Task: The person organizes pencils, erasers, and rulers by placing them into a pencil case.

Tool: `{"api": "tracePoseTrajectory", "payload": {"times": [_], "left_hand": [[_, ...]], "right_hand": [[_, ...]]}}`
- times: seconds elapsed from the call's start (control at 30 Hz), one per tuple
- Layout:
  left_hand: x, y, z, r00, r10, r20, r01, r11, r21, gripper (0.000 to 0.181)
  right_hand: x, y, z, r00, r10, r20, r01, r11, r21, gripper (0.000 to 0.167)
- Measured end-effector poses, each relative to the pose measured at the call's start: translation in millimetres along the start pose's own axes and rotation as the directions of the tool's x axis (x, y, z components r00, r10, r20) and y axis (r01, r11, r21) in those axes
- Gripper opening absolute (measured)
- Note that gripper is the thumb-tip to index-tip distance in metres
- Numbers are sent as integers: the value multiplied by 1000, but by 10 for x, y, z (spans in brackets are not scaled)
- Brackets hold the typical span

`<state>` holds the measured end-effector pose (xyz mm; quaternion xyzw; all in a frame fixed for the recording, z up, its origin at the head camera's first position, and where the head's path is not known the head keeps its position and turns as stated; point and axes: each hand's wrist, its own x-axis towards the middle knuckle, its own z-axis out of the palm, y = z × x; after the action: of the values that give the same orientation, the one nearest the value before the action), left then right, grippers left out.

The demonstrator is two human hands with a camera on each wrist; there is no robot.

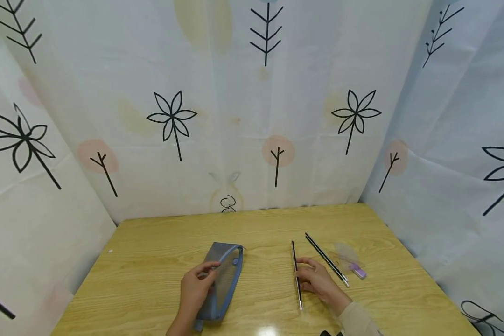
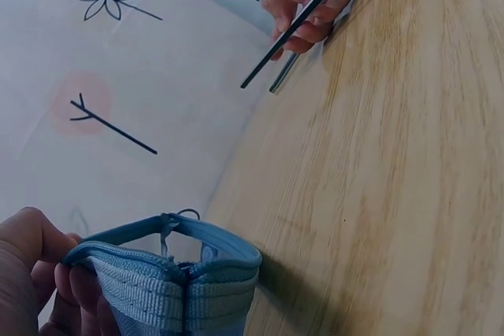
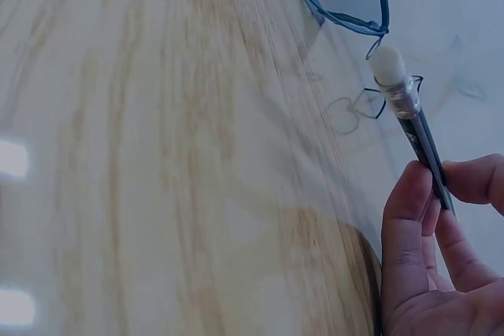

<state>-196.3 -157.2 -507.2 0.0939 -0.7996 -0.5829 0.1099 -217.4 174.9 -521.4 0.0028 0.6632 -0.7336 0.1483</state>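
Pinches a pouch [image 1: 226,282] by its rim in left hand [image 1: 196,285], a pencil [image 1: 298,291] in right hand [image 1: 318,282]. Should handle light and stiff, best held mid-shaft. Hard to tell how slick.

Screened-off tabletop booth: pale, creased fabric sheets [image 1: 227,74] printed with line-drawn flowers [image 1: 356,113], twigs [image 1: 266,35] and pastel blobs [image 1: 201,23] close in three sides of a wood-grain table [image 1: 151,270], meeting near its far corners. Zip pouch [image 1: 227,284] and pencils [image 1: 319,249] on top are generic desk stuff. Home, office or lab: can't tell, fabric fills the view past the table's far and side edges.
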Motion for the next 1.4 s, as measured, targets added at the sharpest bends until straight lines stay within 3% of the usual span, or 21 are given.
{"api": "tracePoseTrajectory", "payload": {"times": [0.57, 1.4], "left_hand": [[-100, 55, 158, 998, 16, 61, -10, 995, -100, 25], [-185, 118, 322, 996, 24, 83, -13, 991, -131, 31]], "right_hand": [[-73, 13, 251, 999, 30, 31, -30, 1000, 3, 49], [-87, 33, 649, 986, 80, 144, -88, 995, 45, 30]]}}
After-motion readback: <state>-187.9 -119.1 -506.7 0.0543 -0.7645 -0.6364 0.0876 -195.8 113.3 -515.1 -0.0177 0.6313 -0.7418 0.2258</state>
